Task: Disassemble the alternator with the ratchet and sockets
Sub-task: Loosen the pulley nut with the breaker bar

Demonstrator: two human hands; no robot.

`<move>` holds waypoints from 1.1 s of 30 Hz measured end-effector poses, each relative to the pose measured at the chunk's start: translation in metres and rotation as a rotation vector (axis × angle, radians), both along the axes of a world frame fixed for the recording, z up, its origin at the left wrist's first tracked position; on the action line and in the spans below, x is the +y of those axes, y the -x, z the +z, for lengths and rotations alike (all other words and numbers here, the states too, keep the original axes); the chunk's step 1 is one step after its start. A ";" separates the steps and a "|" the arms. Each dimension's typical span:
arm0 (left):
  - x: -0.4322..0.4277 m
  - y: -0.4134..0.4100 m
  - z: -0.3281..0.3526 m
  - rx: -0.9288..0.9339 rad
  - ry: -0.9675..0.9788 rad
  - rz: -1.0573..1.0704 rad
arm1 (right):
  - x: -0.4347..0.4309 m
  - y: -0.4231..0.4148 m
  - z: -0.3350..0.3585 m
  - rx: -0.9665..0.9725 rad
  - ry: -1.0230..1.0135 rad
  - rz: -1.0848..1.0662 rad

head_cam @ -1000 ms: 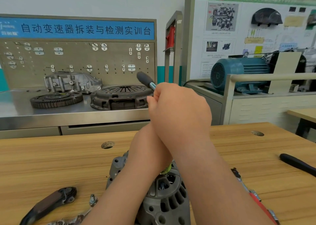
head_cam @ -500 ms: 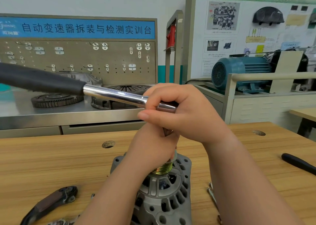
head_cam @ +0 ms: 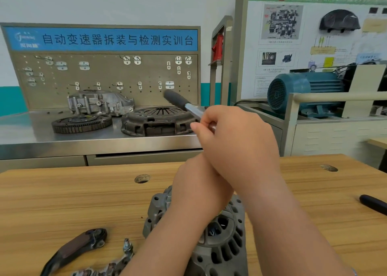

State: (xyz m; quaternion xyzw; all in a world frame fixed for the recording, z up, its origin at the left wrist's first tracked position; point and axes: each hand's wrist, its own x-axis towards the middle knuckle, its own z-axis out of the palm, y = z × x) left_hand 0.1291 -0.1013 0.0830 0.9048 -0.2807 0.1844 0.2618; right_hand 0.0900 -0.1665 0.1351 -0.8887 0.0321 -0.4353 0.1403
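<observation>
The alternator (head_cam: 217,240) stands on the wooden bench (head_cam: 62,202) at the near edge, pulley end up, so its shaft axis runs roughly vertical; the pulley itself is hidden beneath the hands. The left hand (head_cam: 201,189) is wrapped closed over the top of the unit, apparently around the pulley, though the exact contact cannot be seen. The right hand (head_cam: 236,141) is closed on the chrome shank of the ratchet (head_cam: 184,105), directly above the left hand. The ratchet's long axis slopes up and away to the left, black grip end farthest from the person; its head and any socket are concealed. Likely hazards: the socket may ride off the nut if the handle is pulled off-square; the pulley may spin under the left hand, because the housing is unclamped; the alternator may tip or skid toward the removed bracket (head_cam: 77,246) and loose stud (head_cam: 127,245) lying just to its left.
</observation>
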 end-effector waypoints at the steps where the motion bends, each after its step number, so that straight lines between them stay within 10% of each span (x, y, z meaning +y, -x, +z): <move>1: 0.000 0.000 0.002 0.025 0.033 -0.037 | -0.002 0.001 -0.001 -0.025 -0.003 0.073; 10: 0.006 -0.002 0.007 0.280 0.269 -0.296 | -0.030 -0.002 0.000 0.030 -0.311 0.935; 14: 0.001 -0.001 0.005 0.208 0.287 -0.200 | -0.023 -0.001 -0.003 -0.020 -0.314 0.801; 22: -0.005 -0.003 0.000 0.149 -0.047 0.012 | 0.005 -0.003 0.001 0.043 -0.002 -0.129; 33: 0.009 0.004 0.009 0.311 0.293 -0.346 | -0.023 0.005 0.002 0.053 -0.192 0.558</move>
